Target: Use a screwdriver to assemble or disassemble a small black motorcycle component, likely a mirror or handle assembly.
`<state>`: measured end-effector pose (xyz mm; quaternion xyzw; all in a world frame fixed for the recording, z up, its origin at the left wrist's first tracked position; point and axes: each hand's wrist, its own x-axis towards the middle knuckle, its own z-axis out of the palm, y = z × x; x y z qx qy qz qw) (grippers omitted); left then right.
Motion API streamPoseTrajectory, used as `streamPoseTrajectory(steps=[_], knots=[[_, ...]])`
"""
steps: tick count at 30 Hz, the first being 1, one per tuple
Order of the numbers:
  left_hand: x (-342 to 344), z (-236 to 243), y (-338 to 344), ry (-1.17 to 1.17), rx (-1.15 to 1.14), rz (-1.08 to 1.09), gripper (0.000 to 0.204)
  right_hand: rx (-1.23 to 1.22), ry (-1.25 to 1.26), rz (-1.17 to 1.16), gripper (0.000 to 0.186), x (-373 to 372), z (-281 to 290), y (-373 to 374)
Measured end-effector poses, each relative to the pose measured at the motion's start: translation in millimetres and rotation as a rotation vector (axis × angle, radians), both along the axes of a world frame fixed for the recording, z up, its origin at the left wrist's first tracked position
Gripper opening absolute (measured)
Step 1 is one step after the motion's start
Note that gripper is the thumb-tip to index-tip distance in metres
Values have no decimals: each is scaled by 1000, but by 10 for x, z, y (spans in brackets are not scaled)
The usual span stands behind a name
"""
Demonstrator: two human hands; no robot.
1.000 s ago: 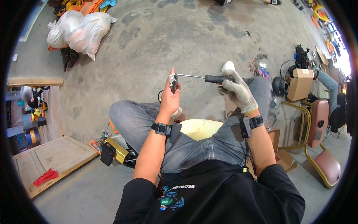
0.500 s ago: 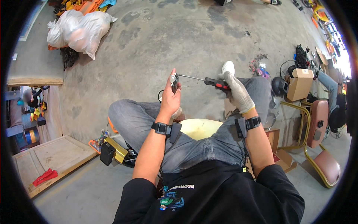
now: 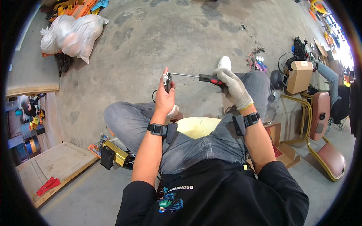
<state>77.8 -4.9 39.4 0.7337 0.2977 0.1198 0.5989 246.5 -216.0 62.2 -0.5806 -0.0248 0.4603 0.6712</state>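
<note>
My bare left hand (image 3: pixel 164 101) is closed around a small silver-and-black metal part (image 3: pixel 167 81), held upright above my lap. A thin dark loop, like a cable, shows beside that hand. My right hand (image 3: pixel 235 90), in a pale knitted glove, grips a screwdriver (image 3: pixel 208 78) by its black-and-red handle. The shaft runs leftward, nearly level, and its tip meets the upper end of the metal part. Exactly where the tip seats is too small to make out.
Between my legs is a pale yellow rounded surface (image 3: pixel 198 127). Gold-and-black equipment (image 3: pixel 120 153) lies by my left side, near a wooden panel (image 3: pixel 56 160) with a red cloth. To the right are a gold-framed chair (image 3: pixel 320 113) and a cardboard box (image 3: pixel 299 77). White bags (image 3: pixel 75 35) sit far left.
The whole view has shifted a little, so most things appear farther left. The screwdriver lies slightly more level, its tip still at the metal part. Both grips are kept.
</note>
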Motion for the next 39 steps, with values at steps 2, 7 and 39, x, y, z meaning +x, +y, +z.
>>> streamPoseTrajectory(steps=[2,7,39], knots=[[-5,-15,-2,-13,-18,4,78,43,-66,-96,36,-29,13,24],[-10,-45,-4,-35,4,-12,77,-68,-66,12,23,63,-27,-66],[-10,-43,0,-35,12,-10,75,93,15,-91,34,-1,32,7]])
